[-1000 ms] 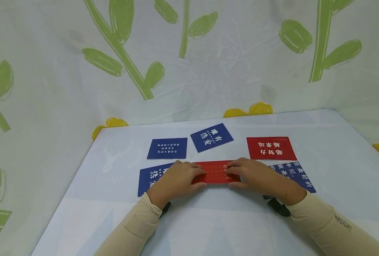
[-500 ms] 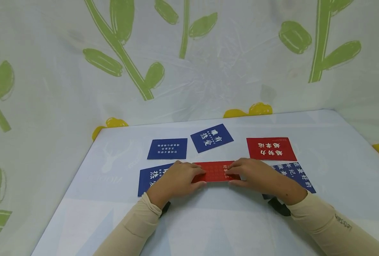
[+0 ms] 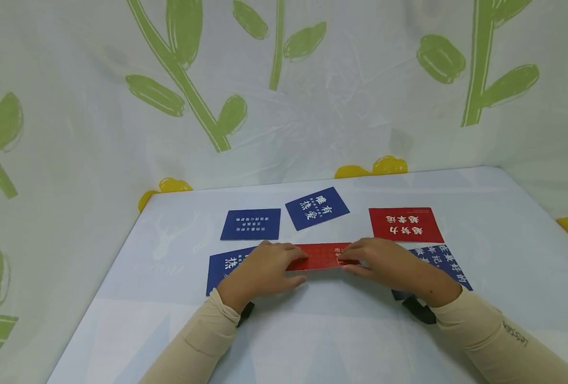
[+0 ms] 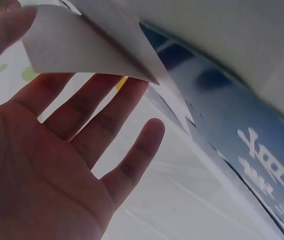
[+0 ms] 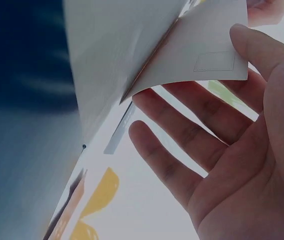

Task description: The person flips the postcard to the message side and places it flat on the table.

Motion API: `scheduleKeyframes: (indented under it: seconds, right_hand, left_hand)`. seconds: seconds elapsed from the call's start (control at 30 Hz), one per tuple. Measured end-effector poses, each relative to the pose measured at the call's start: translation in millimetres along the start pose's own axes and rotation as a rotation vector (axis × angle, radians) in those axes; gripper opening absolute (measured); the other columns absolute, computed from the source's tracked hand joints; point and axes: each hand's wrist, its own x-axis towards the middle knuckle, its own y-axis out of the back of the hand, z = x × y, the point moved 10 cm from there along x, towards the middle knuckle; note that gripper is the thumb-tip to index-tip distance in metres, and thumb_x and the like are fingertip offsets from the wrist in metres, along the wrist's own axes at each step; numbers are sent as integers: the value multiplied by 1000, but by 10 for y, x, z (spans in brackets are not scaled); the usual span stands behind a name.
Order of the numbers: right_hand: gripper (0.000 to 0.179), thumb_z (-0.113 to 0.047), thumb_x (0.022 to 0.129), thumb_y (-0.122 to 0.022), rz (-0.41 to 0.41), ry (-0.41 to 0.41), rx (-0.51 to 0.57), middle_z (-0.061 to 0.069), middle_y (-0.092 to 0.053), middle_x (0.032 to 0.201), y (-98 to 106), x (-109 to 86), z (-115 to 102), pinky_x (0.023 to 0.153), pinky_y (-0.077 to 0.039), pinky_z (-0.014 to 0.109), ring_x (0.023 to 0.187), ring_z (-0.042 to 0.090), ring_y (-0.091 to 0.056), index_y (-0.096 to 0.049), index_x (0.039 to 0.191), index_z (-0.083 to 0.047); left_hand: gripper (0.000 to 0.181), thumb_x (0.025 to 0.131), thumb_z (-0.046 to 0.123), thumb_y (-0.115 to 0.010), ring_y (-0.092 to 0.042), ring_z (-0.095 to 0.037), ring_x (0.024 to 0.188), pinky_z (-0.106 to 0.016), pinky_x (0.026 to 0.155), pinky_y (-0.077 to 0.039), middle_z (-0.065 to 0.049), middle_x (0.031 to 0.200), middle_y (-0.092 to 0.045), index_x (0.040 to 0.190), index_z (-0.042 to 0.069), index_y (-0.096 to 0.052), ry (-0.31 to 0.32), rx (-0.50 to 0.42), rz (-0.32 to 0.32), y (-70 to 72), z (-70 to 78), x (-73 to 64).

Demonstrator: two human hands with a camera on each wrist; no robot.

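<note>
A red postcard-like card (image 3: 321, 257) with white characters lies crosswise between my hands in the head view, its near edge raised. At its left end my left hand (image 3: 264, 272) pinches it, thumb on the near underside and fingers over the top. My right hand (image 3: 391, 266) grips the right end the same way. The card's white back (image 4: 76, 47) curves above the left fingers in the left wrist view. In the right wrist view, a small printed rectangle (image 5: 215, 62) shows on that back, near the thumb. Fingers cover both ends of the red face.
Blue cards lie at the back left (image 3: 251, 224), back middle (image 3: 317, 208), by the left hand (image 3: 223, 264) and partly under the right wrist (image 3: 449, 264). Another red card (image 3: 406, 225) lies back right. A leaf-patterned cloth wall (image 3: 336, 106) rises behind the table (image 3: 312, 330).
The red card's near edge has tilted and bent further up and away, so its visible red face looks narrower. Both hands keep hold at nearly the same places; other cards stay put.
</note>
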Motion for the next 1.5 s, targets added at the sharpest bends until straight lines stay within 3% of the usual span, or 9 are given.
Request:
scheduleKeyframes:
  seconds: [0.17, 0.37, 0.73, 0.93, 1.2, 1.5]
  right_hand:
    - [39, -31, 88, -77, 2, -3, 27, 6, -75, 115, 15, 13, 15, 87, -60, 40, 108, 27, -70, -73, 123, -17]
    - [38, -30, 87, -77, -3, -16, 39, 6, -75, 114, 15, 13, 42, 85, -60, 39, 107, 27, -71, -73, 123, -16]
    - [35, -31, 89, -75, 23, -32, 54, 6, -76, 111, 60, 14, 77, 83, -61, 40, 103, 26, -72, -74, 120, -15]
    - [36, -30, 88, -76, 44, -34, 55, 6, -76, 109, 113, 15, 83, 81, -61, 39, 101, 26, -72, -74, 120, -14]
    - [32, -29, 92, -72, 50, -32, 84, 2, -77, 108, 122, 30, 88, 85, -60, 40, 103, 24, -73, -75, 119, -13]
    - [33, -29, 91, -72, 52, -41, 112, 0, -77, 110, 124, 35, 91, 87, -60, 42, 106, 24, -73, -74, 120, -14]
  left_hand:
    - [48, 86, 38, -77, -66, -17, 113, -44, 101, -50, 0, 123, -71, 131, 23, -67, -6, -5, 27, 81, -29, -22]
    - [37, 84, 30, -79, -66, -12, 97, -39, 94, -51, 3, 109, -73, 121, 22, -73, 7, 17, 51, 164, -109, -21]
    - [27, 89, 22, -76, -70, -16, 108, -52, 107, -46, 4, 109, -76, 116, 20, -75, 39, 36, 78, 243, -182, 1]
    - [21, 90, 21, -75, -71, -12, 99, -42, 96, -52, 4, 104, -77, 111, 19, -76, 3, 62, 130, 293, -163, 11]
    - [12, 92, 20, -72, -70, -11, 88, -41, 93, -54, 5, 95, -77, 104, 18, -75, -18, 75, 173, 332, -138, -7]
    - [11, 92, 18, -70, -70, -13, 89, -36, 90, -54, 5, 95, -77, 102, 16, -75, -2, 52, 164, 352, -127, -11]
